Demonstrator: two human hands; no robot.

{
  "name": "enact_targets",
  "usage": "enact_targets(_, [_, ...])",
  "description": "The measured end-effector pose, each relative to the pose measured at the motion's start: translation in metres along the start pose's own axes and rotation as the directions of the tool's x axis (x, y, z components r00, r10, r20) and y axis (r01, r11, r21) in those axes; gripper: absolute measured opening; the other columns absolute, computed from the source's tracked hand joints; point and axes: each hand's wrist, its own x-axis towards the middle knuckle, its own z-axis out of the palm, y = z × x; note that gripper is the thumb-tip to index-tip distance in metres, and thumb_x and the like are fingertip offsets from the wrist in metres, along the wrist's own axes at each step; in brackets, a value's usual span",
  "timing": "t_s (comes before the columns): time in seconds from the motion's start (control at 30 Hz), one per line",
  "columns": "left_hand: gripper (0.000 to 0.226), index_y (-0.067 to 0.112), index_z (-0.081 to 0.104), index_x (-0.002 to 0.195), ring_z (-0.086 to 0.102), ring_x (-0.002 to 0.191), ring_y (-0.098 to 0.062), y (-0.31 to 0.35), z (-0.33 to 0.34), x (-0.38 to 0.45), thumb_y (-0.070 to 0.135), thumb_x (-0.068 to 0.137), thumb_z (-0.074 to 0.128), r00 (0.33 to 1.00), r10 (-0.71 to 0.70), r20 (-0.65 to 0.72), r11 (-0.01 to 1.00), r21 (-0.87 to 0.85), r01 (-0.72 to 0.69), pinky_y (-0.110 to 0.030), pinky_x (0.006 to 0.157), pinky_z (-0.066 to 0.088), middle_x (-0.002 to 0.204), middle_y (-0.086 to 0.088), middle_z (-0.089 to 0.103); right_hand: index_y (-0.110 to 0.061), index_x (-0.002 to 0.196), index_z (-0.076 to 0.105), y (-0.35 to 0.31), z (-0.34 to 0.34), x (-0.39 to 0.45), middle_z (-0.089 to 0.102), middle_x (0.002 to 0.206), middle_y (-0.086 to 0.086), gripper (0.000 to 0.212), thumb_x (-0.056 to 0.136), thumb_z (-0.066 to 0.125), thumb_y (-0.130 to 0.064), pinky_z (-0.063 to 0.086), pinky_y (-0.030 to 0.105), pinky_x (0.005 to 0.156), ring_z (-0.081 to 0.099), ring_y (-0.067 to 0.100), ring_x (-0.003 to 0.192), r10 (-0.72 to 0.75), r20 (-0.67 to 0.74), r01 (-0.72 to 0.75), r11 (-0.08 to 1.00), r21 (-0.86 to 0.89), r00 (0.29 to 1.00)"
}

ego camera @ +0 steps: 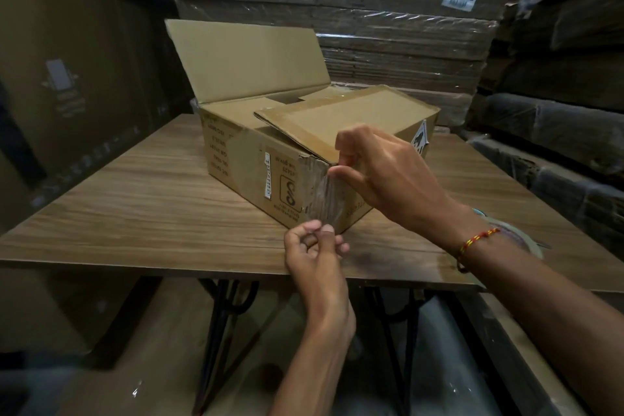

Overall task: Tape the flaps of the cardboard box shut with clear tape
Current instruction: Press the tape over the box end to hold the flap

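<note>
A brown cardboard box [256, 172] stands on the wooden table [135, 206], one corner turned toward me. Its far flap [246, 57] stands upright and open; the near flap [341, 115] lies partly lowered, edged with old tape. A strip of clear tape [326, 199] stretches down over the box's near corner. My right hand [381, 172] pinches the strip's upper end at the top of that corner. My left hand [314, 253] pinches the lower end just below the box's bottom corner. A clear tape roll [521, 236] lies behind my right wrist, mostly hidden.
Stacks of flattened cartons wrapped in plastic film [354, 10] rise behind the table and along the right side [557, 145]. A large dark carton [67, 84] stands at the left. The table has black metal legs [219, 314] and its front edge runs just under my left hand.
</note>
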Motion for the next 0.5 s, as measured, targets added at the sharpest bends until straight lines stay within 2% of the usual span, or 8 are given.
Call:
enact_targets(0.1, [0.015,0.014,0.056,0.1,0.062,0.07,-0.009,0.0015,0.0009,0.0012,0.0,0.094,0.058,1.0,-0.009,-0.008,1.0,-0.018,0.008,-0.022,0.062,0.054,0.09,-0.004,0.06,-0.018,0.111,0.039,0.0004,0.0018,-0.0015,0.062,0.087,0.002,0.033,0.094,0.064,-0.029,0.053,0.035,0.06,0.048,0.01,0.078,0.004,-0.012,-0.004,1.0,0.005,1.0])
enact_targets(0.23, [0.016,0.015,0.056,0.098,0.063,0.071,-0.01,0.0022,0.0022,0.0024,0.001,0.094,0.059,1.0,-0.016,-0.025,1.0,-0.01,0.016,-0.022,0.062,0.054,0.094,-0.005,0.06,-0.019,0.11,0.04,0.0001,0.0032,-0.0015,0.062,0.088,0.003,0.03,0.093,0.063,-0.029,0.054,0.043,0.059,0.057,0.019,0.079,0.0,-0.02,0.001,1.0,0.017,1.0])
enact_targets(0.33, [0.015,0.016,0.056,0.097,0.063,0.075,-0.012,0.0027,0.0033,0.001,0.002,0.094,0.06,0.999,-0.011,-0.03,1.0,0.003,0.011,-0.024,0.064,0.054,0.096,-0.005,0.059,-0.016,0.109,0.043,0.0009,0.0051,-0.0021,0.062,0.09,0.004,0.029,0.094,0.066,-0.026,0.054,0.042,0.058,0.057,0.02,0.079,-0.006,-0.03,0.006,1.0,0.013,1.0])
enact_targets(0.5, [0.016,0.015,0.056,0.095,0.061,0.07,-0.012,0.0055,0.0043,0.0015,0.0,0.094,0.059,0.999,-0.029,-0.035,0.999,-0.022,0.028,-0.025,0.063,0.055,0.093,-0.007,0.058,-0.01,0.113,0.056,0.0052,0.0057,0.0007,0.056,0.112,0.008,0.038,0.09,0.069,-0.037,0.053,0.038,0.067,0.054,0.022,0.095,0.077,-0.027,-0.078,0.996,-0.034,0.997])
